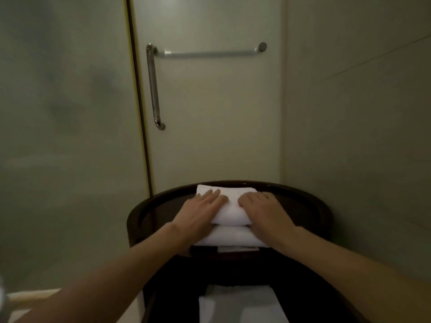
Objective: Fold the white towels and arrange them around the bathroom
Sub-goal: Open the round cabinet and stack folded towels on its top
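Observation:
Two folded white towels lie stacked on the top of a dark round wooden stand (300, 199). The upper towel (231, 209) rests on the lower towel (229, 237). My left hand (198, 212) lies flat on the upper towel's left part, fingers spread. On the towel's right part my right hand (263, 212) presses down, fingers slightly curled. More white cloth (235, 304) shows on a lower level of the stand.
A frosted glass shower door (210, 113) stands behind the stand, with a vertical metal handle (154, 87) and a horizontal bar (207, 52). A frosted panel fills the left. A tiled wall (361, 113) closes the right side. The room is dim.

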